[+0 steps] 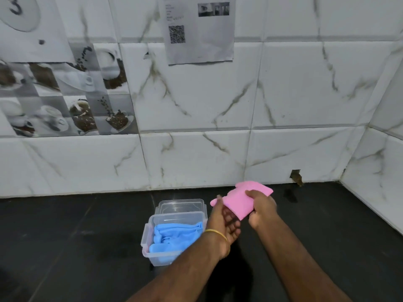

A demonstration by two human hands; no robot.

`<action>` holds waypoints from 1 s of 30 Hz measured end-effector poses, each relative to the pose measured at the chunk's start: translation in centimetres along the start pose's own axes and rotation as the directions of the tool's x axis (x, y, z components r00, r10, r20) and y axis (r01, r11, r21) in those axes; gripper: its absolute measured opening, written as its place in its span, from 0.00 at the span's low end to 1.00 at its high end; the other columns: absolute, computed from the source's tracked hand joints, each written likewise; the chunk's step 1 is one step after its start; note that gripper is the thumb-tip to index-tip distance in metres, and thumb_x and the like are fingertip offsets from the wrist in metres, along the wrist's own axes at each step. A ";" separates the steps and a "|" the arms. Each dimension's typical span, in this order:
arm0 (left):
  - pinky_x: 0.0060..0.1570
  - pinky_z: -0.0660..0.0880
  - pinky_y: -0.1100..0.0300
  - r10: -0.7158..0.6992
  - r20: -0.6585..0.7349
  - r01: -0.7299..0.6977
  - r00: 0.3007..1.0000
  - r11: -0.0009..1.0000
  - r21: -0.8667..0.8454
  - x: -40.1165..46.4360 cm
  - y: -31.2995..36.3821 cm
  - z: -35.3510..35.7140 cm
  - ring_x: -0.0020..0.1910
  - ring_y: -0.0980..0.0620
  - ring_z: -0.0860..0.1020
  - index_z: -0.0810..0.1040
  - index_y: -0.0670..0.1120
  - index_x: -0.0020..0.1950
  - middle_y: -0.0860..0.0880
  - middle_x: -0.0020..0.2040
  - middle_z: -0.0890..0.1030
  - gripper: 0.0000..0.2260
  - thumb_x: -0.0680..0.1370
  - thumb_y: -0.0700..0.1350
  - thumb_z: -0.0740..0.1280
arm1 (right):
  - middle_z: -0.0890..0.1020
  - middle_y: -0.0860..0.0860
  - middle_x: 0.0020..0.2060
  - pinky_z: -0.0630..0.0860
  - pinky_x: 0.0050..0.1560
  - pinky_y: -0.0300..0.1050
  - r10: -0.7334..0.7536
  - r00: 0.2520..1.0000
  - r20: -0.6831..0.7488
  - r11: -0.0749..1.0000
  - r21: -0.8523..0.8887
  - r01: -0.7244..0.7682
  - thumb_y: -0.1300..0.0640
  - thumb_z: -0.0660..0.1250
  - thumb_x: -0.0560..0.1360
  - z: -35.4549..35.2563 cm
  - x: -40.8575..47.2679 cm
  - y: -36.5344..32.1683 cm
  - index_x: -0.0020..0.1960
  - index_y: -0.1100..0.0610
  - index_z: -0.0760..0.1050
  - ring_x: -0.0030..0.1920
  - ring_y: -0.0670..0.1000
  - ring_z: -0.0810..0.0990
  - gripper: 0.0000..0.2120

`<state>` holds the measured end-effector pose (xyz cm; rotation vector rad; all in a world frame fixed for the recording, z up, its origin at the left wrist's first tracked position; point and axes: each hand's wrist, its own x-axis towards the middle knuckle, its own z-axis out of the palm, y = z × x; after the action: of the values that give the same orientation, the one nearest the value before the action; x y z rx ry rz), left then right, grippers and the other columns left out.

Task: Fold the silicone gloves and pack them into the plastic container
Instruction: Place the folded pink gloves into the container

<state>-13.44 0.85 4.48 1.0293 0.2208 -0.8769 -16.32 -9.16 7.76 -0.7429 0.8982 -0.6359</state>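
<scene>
Holding one pink glove (241, 199) in two hands (261, 209), one blue glove (174, 235) in container (150, 231)

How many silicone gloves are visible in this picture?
2 for sure: a pink silicone glove held above the counter, and blue silicone glove material in the clear plastic container, where a second may be bunched.

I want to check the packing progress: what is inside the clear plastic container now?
A crumpled blue glove lies inside the plastic container. The left hand and its forearm cover the container's right side, so anything there cannot be seen.
</scene>
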 end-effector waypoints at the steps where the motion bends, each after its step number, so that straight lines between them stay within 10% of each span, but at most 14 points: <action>1: 0.30 0.70 0.64 -0.022 0.007 0.023 1.000 0.996 -0.083 0.0 0.1 -1.2 0.25 0.51 0.74 0.81 0.46 0.41 0.48 0.30 0.80 0.26 0.75 0.68 0.59 | 0.80 0.66 0.58 0.80 0.54 0.60 -0.021 0.999 0.025 1.000 -0.009 0.021 0.72 0.69 0.73 1.2 -0.7 0.1 0.67 0.65 0.72 0.54 0.64 0.81 0.23; 13: 0.54 0.77 0.45 0.072 0.250 -0.009 0.966 0.970 -0.243 -1.8 9.1 -10.8 0.50 0.41 0.81 0.79 0.44 0.59 0.40 0.52 0.84 0.20 0.78 0.56 0.57 | 0.86 0.63 0.45 0.84 0.47 0.55 0.295 0.760 0.579 0.951 -0.258 -0.173 0.68 0.63 0.76 13.3 -8.6 5.3 0.57 0.68 0.77 0.43 0.60 0.85 0.11; 17: 0.52 0.75 0.34 0.132 0.338 0.011 0.932 0.921 -0.390 -2.0 12.4 -16.3 0.39 0.37 0.83 0.82 0.36 0.53 0.34 0.42 0.83 0.21 0.79 0.52 0.58 | 0.84 0.64 0.50 0.84 0.47 0.56 0.346 0.768 0.538 0.920 -0.356 -0.165 0.69 0.64 0.74 11.9 -7.6 6.2 0.62 0.67 0.75 0.48 0.62 0.84 0.16; 24: 0.55 0.69 0.26 0.004 0.426 0.154 0.905 0.930 -0.335 -0.9 12.1 -21.2 0.59 0.30 0.77 0.83 0.39 0.56 0.33 0.60 0.79 0.45 0.65 0.77 0.56 | 0.80 0.67 0.59 0.79 0.55 0.60 0.365 0.862 0.351 0.844 -0.515 -0.148 0.71 0.62 0.75 7.8 -4.7 8.4 0.63 0.69 0.74 0.54 0.64 0.81 0.16; 30: 0.52 0.76 0.34 -0.008 0.256 0.097 0.967 0.937 -0.336 -0.4 8.9 -20.8 0.50 0.35 0.82 0.85 0.39 0.50 0.35 0.51 0.83 0.31 0.73 0.65 0.61 | 0.83 0.68 0.53 0.79 0.51 0.56 0.141 0.949 0.283 0.576 -0.803 0.154 0.71 0.66 0.72 6.5 -2.9 10.5 0.51 0.70 0.79 0.49 0.62 0.82 0.09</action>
<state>-2.50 20.05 -0.48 0.5785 0.1814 -0.9683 -10.24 1.13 3.50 -1.6552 0.8654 -0.0307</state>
